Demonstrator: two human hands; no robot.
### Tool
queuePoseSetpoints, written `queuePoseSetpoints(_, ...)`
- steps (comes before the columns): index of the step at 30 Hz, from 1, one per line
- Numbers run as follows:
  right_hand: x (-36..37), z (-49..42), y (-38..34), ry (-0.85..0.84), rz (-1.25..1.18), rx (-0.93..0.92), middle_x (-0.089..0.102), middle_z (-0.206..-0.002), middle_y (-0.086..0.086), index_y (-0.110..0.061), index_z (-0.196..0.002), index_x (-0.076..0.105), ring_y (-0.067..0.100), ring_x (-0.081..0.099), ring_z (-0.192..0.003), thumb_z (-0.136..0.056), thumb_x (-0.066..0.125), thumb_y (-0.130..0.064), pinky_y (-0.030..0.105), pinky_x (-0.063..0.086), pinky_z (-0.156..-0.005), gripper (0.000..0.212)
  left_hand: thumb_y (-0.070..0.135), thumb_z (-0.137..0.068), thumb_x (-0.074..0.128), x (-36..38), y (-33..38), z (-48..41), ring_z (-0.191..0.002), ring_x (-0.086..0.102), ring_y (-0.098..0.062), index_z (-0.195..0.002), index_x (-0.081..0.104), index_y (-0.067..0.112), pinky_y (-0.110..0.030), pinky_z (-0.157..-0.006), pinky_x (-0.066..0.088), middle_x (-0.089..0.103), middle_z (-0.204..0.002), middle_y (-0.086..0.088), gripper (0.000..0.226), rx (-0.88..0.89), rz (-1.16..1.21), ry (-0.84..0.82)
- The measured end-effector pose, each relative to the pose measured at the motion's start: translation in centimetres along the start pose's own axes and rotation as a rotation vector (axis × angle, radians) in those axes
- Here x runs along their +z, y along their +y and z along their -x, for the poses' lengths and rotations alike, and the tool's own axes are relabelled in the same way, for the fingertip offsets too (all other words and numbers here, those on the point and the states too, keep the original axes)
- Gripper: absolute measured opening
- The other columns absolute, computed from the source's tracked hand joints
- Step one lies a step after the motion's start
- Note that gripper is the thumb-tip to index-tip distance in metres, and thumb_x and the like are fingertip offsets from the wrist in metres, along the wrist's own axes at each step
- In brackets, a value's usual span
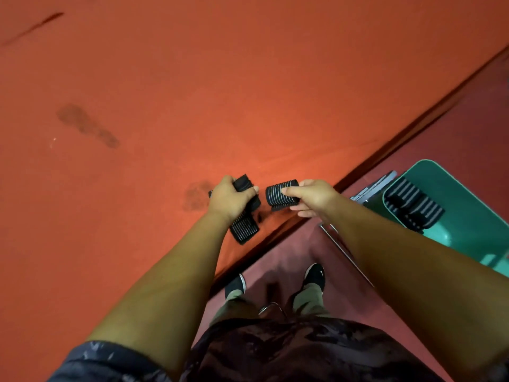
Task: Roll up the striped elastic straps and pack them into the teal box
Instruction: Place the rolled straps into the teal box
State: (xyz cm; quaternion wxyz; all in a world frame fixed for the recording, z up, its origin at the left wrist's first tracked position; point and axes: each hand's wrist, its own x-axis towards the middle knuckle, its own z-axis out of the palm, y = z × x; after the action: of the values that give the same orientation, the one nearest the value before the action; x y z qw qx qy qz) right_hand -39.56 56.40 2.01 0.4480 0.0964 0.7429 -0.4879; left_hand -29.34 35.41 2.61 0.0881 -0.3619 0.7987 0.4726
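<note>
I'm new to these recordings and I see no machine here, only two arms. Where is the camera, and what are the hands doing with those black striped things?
There is no robot in this one: a person works with bare hands. The single picture comes from a camera worn on the head and looking down. That is why you see both forearms, the trousers and the shoes. The big orange surface is a table with a few dark stains on it. The left hand has a bunch of loose straps in its grip, near the table's edge. The right hand pinches one rolled strap, wound into a short cylinder. To the right, off the table, stands the teal box, with several packed straps already inside.
</note>
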Motion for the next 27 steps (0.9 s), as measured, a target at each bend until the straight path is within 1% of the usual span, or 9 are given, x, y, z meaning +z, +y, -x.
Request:
queuePoseSetpoints(3, -3.1, 1.6, 0.0, 0.017, -0.059, -0.015, 0.078, -0.115, 0.002, -0.021, -0.107, 0.066, 0.017, 0.081, -0.088, -0.094, 0.082, -0.035, 0.027, 0.061, -0.065, 0.025, 0.045, -0.092, 0.083, 1.6, 3.2, -0.1, -0.092, 0.064, -0.029, -0.101, 0.055, 0.013, -0.035, -0.075, 0.042, 0.065, -0.094, -0.003, 0.044, 0.039, -0.051, -0.046)
queuePoseSetpoints(5, -5.2, 2.4, 0.2, 0.044, -0.08, -0.039, 0.077, -0.117, 0.006, -0.018, -0.106, 0.064, 0.019, 0.081, -0.088, -0.096, 0.081, -0.029, 0.027, 0.062, -0.068, 0.022, 0.04, -0.093, 0.084, 3.0, 5.5, -0.1, -0.092, 0.062, -0.028, -0.102, 0.054, 0.013, -0.033, -0.075, 0.039, 0.064, -0.094, -0.002, 0.041, 0.084, -0.066, -0.072)
queuePoseSetpoints(8, -8.6, 3.4, 0.7, 0.106, -0.103, -0.07, 0.078, -0.115, 0.011, -0.015, -0.108, 0.062, 0.02, 0.079, -0.087, -0.097, 0.079, -0.022, 0.031, 0.064, -0.078, 0.021, 0.026, -0.093, 0.084, 5.3, 8.9, -0.1, -0.1, 0.062, -0.024, -0.127, 0.059, 0.014, -0.026, -0.079, 0.039, 0.066, -0.109, -0.002, 0.043, 0.171, -0.082, -0.145)
queuePoseSetpoints(10, -11.0, 4.0, 1.3, 0.143, -0.118, -0.081, 0.079, -0.113, 0.013, -0.016, -0.106, 0.06, 0.021, 0.08, -0.087, -0.096, 0.08, -0.021, 0.03, 0.063, -0.075, 0.022, 0.02, -0.091, 0.084, 7.1, 11.0, -0.3, -0.105, 0.064, -0.022, -0.138, 0.061, 0.022, -0.023, -0.086, 0.043, 0.068, -0.116, -0.001, 0.053, 0.262, -0.113, -0.196)
queuePoseSetpoints(13, -14.8, 5.3, 2.3, 0.215, -0.148, -0.068, 0.078, -0.111, 0.015, -0.014, -0.107, 0.059, 0.02, 0.08, -0.084, -0.095, 0.08, -0.018, 0.026, 0.06, -0.065, 0.024, 0.015, -0.09, 0.085, 10.2, 13.9, -0.5, -0.1, 0.066, -0.022, -0.127, 0.066, 0.021, -0.024, -0.082, 0.045, 0.07, -0.111, -0.001, 0.042, 0.348, -0.146, -0.271)
queuePoseSetpoints(17, -18.7, 6.7, 3.5, 0.285, -0.147, -0.041, 0.077, -0.108, 0.014, -0.003, -0.126, 0.061, 0.018, 0.08, -0.075, -0.095, 0.079, -0.015, 0.029, 0.063, -0.065, 0.038, 0.022, -0.086, 0.09, 13.8, 16.6, -0.5, -0.077, 0.067, -0.026, -0.097, 0.062, 0.027, -0.046, -0.077, 0.061, 0.073, -0.093, -0.003, 0.03, 0.372, -0.17, -0.326)
queuePoseSetpoints(21, -22.4, 8.8, 5.5, 0.392, -0.233, -0.051, 0.068, -0.108, 0.008, -0.02, -0.13, 0.061, 0.024, 0.074, -0.07, -0.096, 0.076, -0.008, 0.03, 0.059, -0.06, 0.04, 0.026, -0.086, 0.088, 17.8, 19.4, 0.1, -0.083, 0.077, -0.034, -0.095, 0.06, 0.028, -0.05, -0.081, 0.064, 0.076, -0.096, -0.007, 0.029, 0.399, -0.208, -0.394)
queuePoseSetpoints(23, -23.9, 9.7, 6.8, 0.416, -0.273, -0.058, 0.066, -0.108, 0.005, -0.026, -0.13, 0.063, 0.023, 0.072, -0.065, -0.098, 0.074, -0.006, 0.031, 0.059, -0.058, 0.039, 0.02, -0.088, 0.084, 19.7, 20.6, 0.6, -0.08, 0.076, -0.032, -0.097, 0.06, 0.025, -0.048, -0.082, 0.064, 0.076, -0.096, -0.009, 0.026, 0.406, -0.244, -0.439)
queuePoseSetpoints(27, -26.7, 10.4, 9.3, 0.484, -0.333, -0.032, 0.072, -0.103, 0.012, -0.018, -0.125, 0.068, 0.02, 0.069, -0.059, -0.1, 0.071, -0.008, 0.032, 0.059, -0.059, 0.027, 0.03, -0.068, 0.07, 23.1, 22.8, 1.7, -0.085, 0.076, -0.032, -0.095, 0.059, 0.028, -0.05, -0.087, 0.064, 0.074, -0.092, -0.007, 0.029, 0.41, -0.281, -0.543)
